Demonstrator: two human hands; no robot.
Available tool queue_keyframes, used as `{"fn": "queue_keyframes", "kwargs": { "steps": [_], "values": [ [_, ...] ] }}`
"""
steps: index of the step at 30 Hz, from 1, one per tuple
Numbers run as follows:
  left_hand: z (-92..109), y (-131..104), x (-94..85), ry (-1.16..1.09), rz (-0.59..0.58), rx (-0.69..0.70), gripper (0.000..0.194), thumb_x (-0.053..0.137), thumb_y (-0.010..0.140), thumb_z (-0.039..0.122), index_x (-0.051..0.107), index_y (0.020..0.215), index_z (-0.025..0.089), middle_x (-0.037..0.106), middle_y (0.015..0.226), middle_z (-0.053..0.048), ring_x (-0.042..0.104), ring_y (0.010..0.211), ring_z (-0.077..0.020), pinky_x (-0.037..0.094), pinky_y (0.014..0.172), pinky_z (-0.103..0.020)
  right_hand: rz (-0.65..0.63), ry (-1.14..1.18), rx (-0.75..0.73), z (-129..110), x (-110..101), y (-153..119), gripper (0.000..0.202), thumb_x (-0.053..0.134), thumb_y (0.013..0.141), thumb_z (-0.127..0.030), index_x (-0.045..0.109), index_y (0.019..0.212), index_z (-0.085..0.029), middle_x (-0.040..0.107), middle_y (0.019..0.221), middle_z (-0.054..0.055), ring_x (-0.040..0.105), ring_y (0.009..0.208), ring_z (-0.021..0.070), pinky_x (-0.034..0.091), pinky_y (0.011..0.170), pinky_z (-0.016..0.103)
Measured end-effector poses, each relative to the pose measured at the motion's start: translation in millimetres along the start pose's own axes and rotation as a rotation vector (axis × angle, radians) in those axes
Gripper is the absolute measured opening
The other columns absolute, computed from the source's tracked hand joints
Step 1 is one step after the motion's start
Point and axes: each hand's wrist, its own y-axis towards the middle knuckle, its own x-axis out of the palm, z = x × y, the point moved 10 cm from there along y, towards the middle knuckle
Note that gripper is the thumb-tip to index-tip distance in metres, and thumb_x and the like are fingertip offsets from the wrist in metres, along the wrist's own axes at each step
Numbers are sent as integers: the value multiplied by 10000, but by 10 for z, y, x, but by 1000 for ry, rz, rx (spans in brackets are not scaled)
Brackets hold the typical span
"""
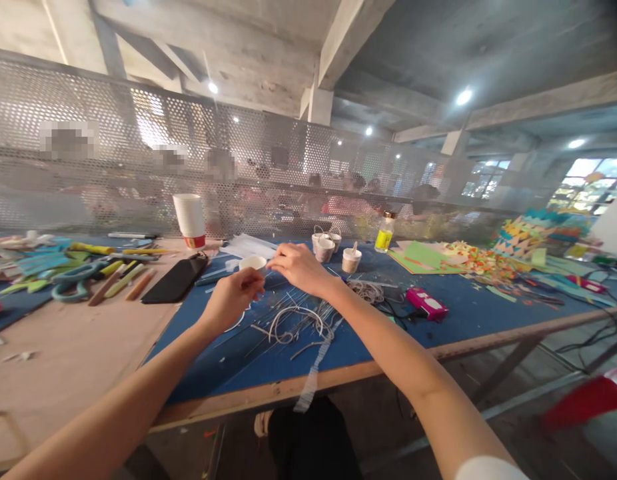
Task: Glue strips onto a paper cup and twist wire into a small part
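My left hand (236, 299) is closed, its fingers curled in front of a small white cup (252, 264); what it pinches is too small to name. To the right of the cup's rim, my right hand (296, 267) has its thumb and fingertips pressed together on something I cannot make out. Beneath both hands, white cord loops (293, 325) and thin wires lie on the blue mat (258, 370). A crinkled translucent strip (316, 370) hangs over the table's front edge.
Small pots (324, 249), a glue bottle (384, 233) and a pink device (427, 304) lie beyond and right. A black phone (174, 280), stacked paper cups (188, 217) and tools (77, 280) lie left. A perforated screen (268, 167) stands behind; coloured paper (423, 257) lies right.
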Motion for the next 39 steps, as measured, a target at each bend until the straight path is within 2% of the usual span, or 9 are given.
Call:
{"fn": "queue_keyframes", "kwargs": {
  "steps": [3, 5, 7, 10, 16, 21, 28, 31, 39],
  "values": [
    [-171, 15, -10, -176, -2, -155, 192, 738, 709, 377, 655, 750, 209, 717, 661, -26, 624, 529, -180, 470, 570, -301, 214, 18, 153, 333, -238, 42, 327, 368, 1014, -268, 627, 1207, -218, 583, 1194, 83, 491, 1139, 192, 320, 976, 318],
    [-254, 10, -13, -273, -1, -246, 277, 768, 682, 416, 664, 796, 186, 740, 704, -53, 653, 571, -188, 502, 605, -317, 232, -13, 345, 715, -230, 27, 377, 291, 1025, -270, 594, 1234, -186, 571, 1241, 100, 512, 1142, 180, 357, 959, 289],
    [-288, -2, -3, -348, -11, -300, 337, 785, 674, 428, 676, 860, 169, 757, 766, -76, 675, 629, -188, 516, 645, -319, -33, -83, 545, 1108, 94, -19, 362, 308, 1011, -250, 598, 1223, -200, 587, 1251, 94, 557, 1095, 181, 399, 907, 282],
    [-303, -27, 22, -423, -28, -344, 377, 791, 683, 425, 684, 926, 158, 766, 826, -91, 684, 673, -174, 518, 673, -306, -218, -93, 600, 1390, 478, -70, 264, 456, 951, -255, 698, 1019, -175, 680, 1085, 108, 622, 998, 212, 441, 825, 281],
    [-343, -61, 62, -501, -39, -398, 381, 803, 677, 418, 696, 929, 152, 769, 849, -96, 693, 694, -176, 524, 686, -307, -456, -134, 649, 1618, 1084, -82, 260, 597, 908, -314, 653, 1081, -128, 662, 1073, 129, 638, 981, 228, 507, 830, 336],
    [-346, -68, 49, -514, -15, -417, 387, 810, 668, 406, 691, 922, 139, 765, 857, -110, 690, 700, -179, 525, 690, -305, -546, -178, 652, 1692, 1305, -47, 348, 585, 928, -332, 556, 1226, -155, 576, 1224, 103, 606, 1046, 220, 530, 870, 415],
    [-290, -92, 39, -508, 4, -433, 371, 799, 686, 387, 679, 914, 121, 760, 828, -105, 671, 676, -151, 510, 675, -261, -567, -213, 672, 1746, 1286, -34, 372, 664, 864, -328, 600, 1176, -136, 618, 1186, 124, 619, 1058, 250, 525, 870, 397],
    [-309, -87, 43, -519, 9, -440, 373, 806, 677, 380, 680, 916, 123, 758, 820, -100, 674, 687, -158, 512, 677, -265, -560, -209, 686, 1788, 1201, -9, 423, 769, 719, -301, 667, 1083, -110, 675, 1122, 170, 639, 1068, 303, 521, 848, 351],
    [-373, -69, 59, -527, -6, -425, 367, 808, 678, 390, 688, 912, 134, 758, 825, -88, 673, 688, -149, 520, 684, -257, -545, -105, 805, 1934, 889, -213, 310, 775, 606, -183, 720, 901, -105, 734, 990, 163, 681, 982, 298, 520, 754, 290]
  ]
}}
